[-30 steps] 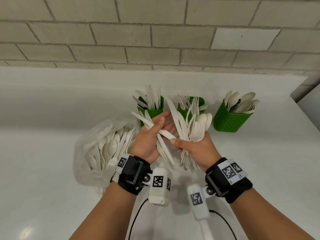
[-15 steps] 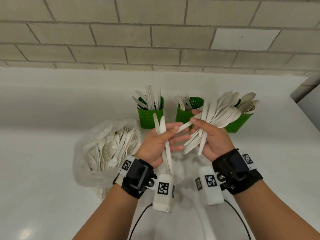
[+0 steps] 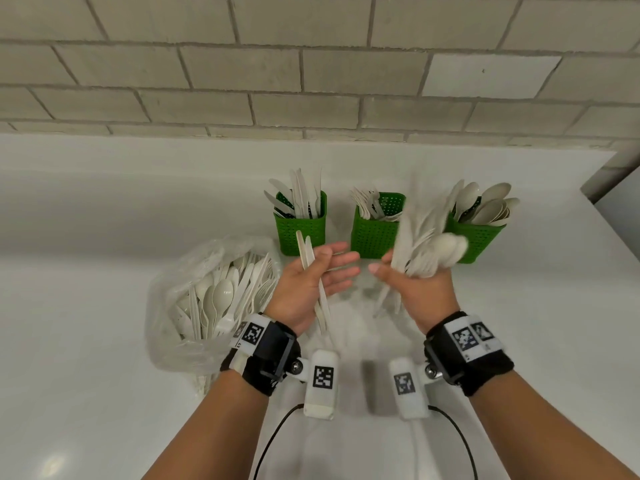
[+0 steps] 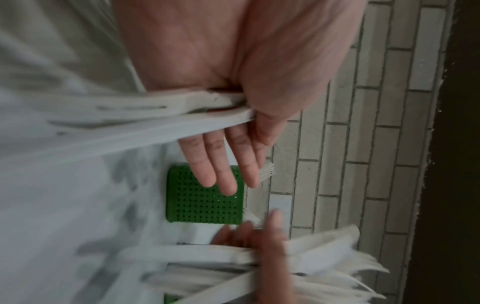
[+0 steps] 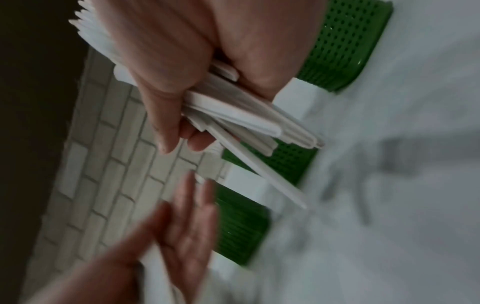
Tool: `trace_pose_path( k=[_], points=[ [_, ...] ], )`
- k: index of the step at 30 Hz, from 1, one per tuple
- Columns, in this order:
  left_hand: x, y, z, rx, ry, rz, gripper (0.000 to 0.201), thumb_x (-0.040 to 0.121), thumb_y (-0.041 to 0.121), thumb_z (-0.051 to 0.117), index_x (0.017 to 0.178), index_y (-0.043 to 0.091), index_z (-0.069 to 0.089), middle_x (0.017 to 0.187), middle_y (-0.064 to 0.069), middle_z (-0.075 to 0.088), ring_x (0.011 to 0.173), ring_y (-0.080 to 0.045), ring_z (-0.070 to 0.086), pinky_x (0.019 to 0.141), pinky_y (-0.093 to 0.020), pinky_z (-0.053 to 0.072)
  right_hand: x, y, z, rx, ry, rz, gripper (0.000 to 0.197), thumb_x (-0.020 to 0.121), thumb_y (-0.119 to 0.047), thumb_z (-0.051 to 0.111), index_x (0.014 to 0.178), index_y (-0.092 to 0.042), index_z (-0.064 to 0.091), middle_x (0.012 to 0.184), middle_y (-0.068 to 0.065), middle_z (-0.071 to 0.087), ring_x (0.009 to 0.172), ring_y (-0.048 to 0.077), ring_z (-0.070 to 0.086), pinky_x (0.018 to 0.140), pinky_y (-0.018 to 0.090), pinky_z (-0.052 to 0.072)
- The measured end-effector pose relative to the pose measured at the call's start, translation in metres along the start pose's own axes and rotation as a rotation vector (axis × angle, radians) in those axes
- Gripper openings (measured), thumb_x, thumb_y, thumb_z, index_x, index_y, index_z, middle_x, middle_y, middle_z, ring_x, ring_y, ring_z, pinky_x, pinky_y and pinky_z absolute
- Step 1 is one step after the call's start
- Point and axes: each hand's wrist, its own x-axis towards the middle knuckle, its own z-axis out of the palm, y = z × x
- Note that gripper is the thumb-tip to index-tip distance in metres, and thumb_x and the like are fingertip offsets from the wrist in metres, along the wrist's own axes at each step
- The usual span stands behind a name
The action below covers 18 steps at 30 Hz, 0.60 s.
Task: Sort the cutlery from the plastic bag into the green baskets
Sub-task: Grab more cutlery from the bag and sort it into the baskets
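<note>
My left hand pinches two knives under the thumb, fingers straight, just in front of the left basket; they look light, stiff and slick, best held mid-handle. My right hand grips a blurred bundle, count unclear, before three baskets; bag left.

Head view: we look forward and down from above at the counter, brick wall across the upper frame. Both wrist views sit very close behind the palms, rolled sideways, facing that wall. All three share the middle green basket.
</note>
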Motion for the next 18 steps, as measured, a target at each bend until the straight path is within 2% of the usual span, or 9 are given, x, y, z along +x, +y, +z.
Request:
trace_pose_path(
  k=[1,3,5,8,10,12,14,18],
  points=[
    [0.000,0.001,0.000,0.001,-0.003,0.012,0.030,0.105,0.023,0.037,0.115,0.013,0.063,0.108,-0.007,0.074,0.096,-0.022,0.071,0.086,-0.032,0.057,-0.004,0.008,-0.001,-0.056,-0.037,0.039,0.023,0.069,0.000,0.083,0.078,-0.012,0.066,0.075,-0.004,0.070,0.071,0.010,0.067,0.068,0.024,0.055],
    [0.001,0.002,0.000,0.002,-0.001,0.033,0.032,0.105,0.025,0.035,0.116,0.014,0.063,0.110,-0.006,0.073,0.101,-0.022,0.070,0.087,-0.031,0.056,-0.010,0.019,-0.001,-0.113,-0.089,0.131,0.023,0.069,-0.003,0.085,0.081,-0.015,0.069,0.081,-0.002,0.074,0.074,0.013,0.069,0.073,0.032,0.057],
    [0.003,0.003,-0.001,0.003,0.014,0.044,0.034,0.105,0.027,0.034,0.118,0.013,0.063,0.118,-0.006,0.071,0.111,-0.021,0.066,0.090,-0.030,0.053,-0.011,0.021,0.000,-0.128,-0.125,0.158,0.018,0.072,-0.006,0.083,0.077,-0.013,0.068,0.074,0.001,0.071,0.067,0.017,0.066,0.072,0.037,0.056],
    [0.007,0.003,0.001,-0.014,0.016,0.034,0.038,0.105,0.030,0.033,0.124,0.011,0.061,0.129,-0.007,0.065,0.121,-0.019,0.061,0.099,-0.032,0.048,-0.011,0.012,0.011,-0.082,-0.176,0.124,0.022,0.074,-0.008,0.083,0.069,-0.010,0.061,0.064,0.004,0.062,0.061,0.019,0.060,0.066,0.035,0.051],
    [0.007,0.005,0.006,-0.070,0.001,0.017,0.038,0.105,0.029,0.036,0.123,0.006,0.061,0.128,-0.012,0.065,0.121,-0.024,0.060,0.101,-0.037,0.049,-0.013,0.003,0.020,-0.013,-0.247,0.125,0.022,0.071,-0.006,0.084,0.069,-0.017,0.065,0.073,0.006,0.068,0.071,0.020,0.065,0.073,0.035,0.054],
    [0.006,0.009,0.013,-0.133,0.008,0.005,0.036,0.103,0.027,0.041,0.116,0.003,0.064,0.118,-0.019,0.068,0.111,-0.030,0.064,0.092,-0.041,0.054,-0.016,-0.003,0.028,-0.009,-0.342,0.140,0.022,0.070,-0.004,0.084,0.076,-0.022,0.072,0.086,0.006,0.074,0.086,0.021,0.070,0.084,0.037,0.056],
    [0.005,0.010,0.015,-0.149,0.016,0.011,0.038,0.102,0.029,0.044,0.118,0.001,0.064,0.115,-0.022,0.068,0.106,-0.033,0.066,0.088,-0.043,0.055,-0.017,-0.006,0.034,-0.042,-0.350,0.140,0.022,0.070,-0.003,0.084,0.085,-0.014,0.073,0.092,0.008,0.075,0.093,0.021,0.071,0.091,0.041,0.056],
    [0.005,0.012,0.011,-0.243,-0.014,0.011,0.048,0.104,0.035,0.034,0.128,0.000,0.056,0.126,-0.021,0.064,0.119,-0.033,0.061,0.100,-0.042,0.051,-0.017,-0.006,0.037,0.064,-0.272,0.151,0.022,0.072,0.004,0.081,0.085,-0.012,0.072,0.098,0.014,0.074,0.098,0.026,0.070,0.094,0.050,0.053]
  ],
)
